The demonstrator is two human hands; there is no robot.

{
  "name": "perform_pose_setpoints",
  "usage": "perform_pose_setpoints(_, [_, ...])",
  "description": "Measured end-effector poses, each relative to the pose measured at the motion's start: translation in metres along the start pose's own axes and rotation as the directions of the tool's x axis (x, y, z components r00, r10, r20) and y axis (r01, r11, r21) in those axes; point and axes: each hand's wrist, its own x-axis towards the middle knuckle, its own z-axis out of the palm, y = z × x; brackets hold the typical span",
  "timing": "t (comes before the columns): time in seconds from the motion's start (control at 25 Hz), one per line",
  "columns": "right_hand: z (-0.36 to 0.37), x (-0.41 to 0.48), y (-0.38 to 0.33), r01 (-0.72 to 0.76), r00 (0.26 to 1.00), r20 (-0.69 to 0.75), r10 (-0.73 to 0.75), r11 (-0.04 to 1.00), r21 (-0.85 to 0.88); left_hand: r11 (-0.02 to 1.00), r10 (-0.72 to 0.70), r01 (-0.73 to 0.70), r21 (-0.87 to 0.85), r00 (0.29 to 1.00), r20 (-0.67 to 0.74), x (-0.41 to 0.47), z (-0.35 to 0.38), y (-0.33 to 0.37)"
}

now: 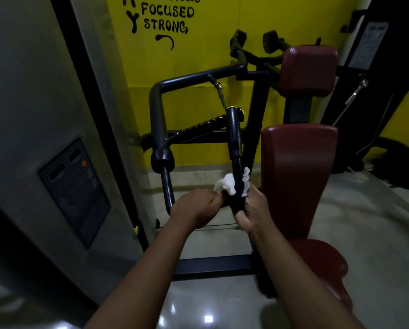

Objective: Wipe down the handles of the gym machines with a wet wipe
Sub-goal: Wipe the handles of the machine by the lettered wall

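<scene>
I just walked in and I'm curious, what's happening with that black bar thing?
A person is cleaning a gym machine. A white wet wipe is wrapped round the lower part of a black handle. The left hand pinches one end and the right hand holds the other. The red back pad stands just to the right.

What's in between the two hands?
The black handle, with the white wet wipe wrapped round it, sits between left hand and right hand in the head view.

Handle (234, 136) end hidden inside wipe (226, 184)
</scene>
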Motion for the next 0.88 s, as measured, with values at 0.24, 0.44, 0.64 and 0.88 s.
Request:
perform_pose_setpoints(0.24, [0.010, 0.006, -0.017, 0.527, 0.592, 0.296, -0.749, 0.082, -0.846, 1.000, -0.025, 0.025, -0.016, 1.000, -0.004, 0.000, -0.001, 0.003])
perform_pose_setpoints(0.44, [-0.002, 0.013, -0.003, 0.527, 0.360, 0.802, -0.477, -0.606, -0.596, 1.000, -0.016, 0.016, 0.012, 1.000, -0.021, -0.002, 0.001, 0.002])
perform_pose_setpoints(0.64, [0.012, 0.015, -0.008, 0.417, 0.416, 0.848, -0.327, -0.760, -0.498, 0.999, -0.031, 0.031, -0.009, 1.000, 0.001, -0.004, -0.005, 0.006])
perform_pose_setpoints(0.88, [0.002, -0.012, -0.011, 0.477, 0.357, 0.866, -0.350, -0.729, -0.491, 0.998, -0.012, 0.014, -0.066, 1.000, 0.027, -0.005, -0.005, 0.002])
